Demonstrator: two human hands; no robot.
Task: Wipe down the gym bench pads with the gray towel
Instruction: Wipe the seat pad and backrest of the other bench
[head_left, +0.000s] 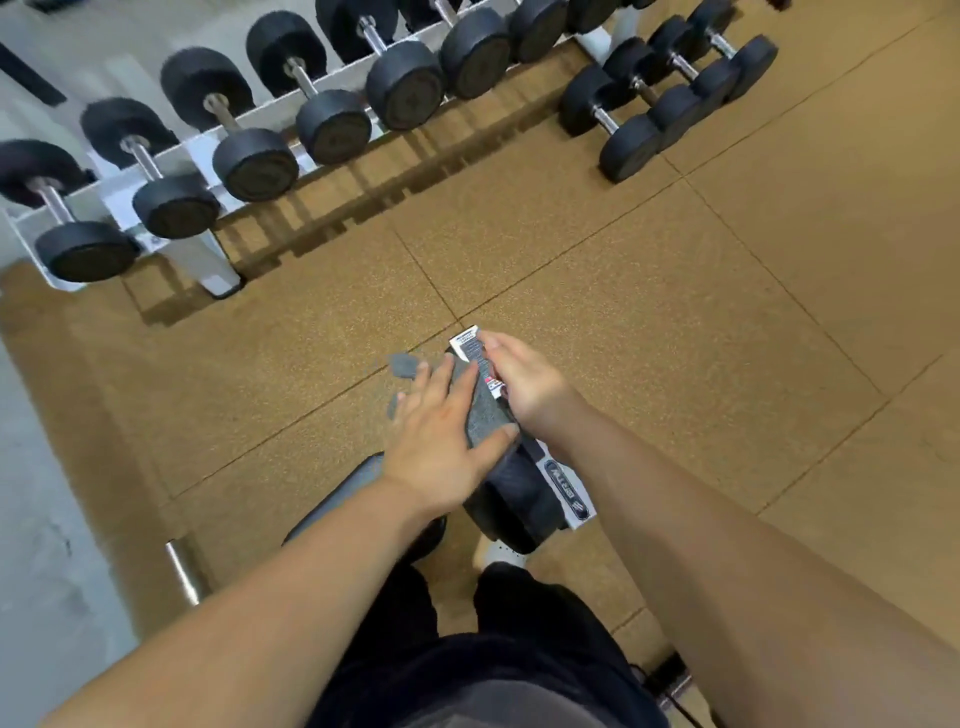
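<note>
The gray towel (485, 410) lies over the top of the dark bench pad (511, 499) — the left hand (441, 441) presses it flat, fingers spread. The right hand (524, 382) curls around the white frame post (470, 345). Dumbbells (332, 127) line a rack behind.

The gym bench (524, 499) stands on a tan speckled rubber-tile floor (649, 312), its dark pad (358, 488) at the near left and a black roller pad (519, 504) at its far end beside a white labelled frame (566, 483). A gray towel (483, 410) lies draped over the far end of the bench, touching the roller pad. Also on the floor, well apart from the bench, are a white dumbbell rack (208, 260) along the far left edge and three black dumbbells (665, 93) at the far right.
</note>
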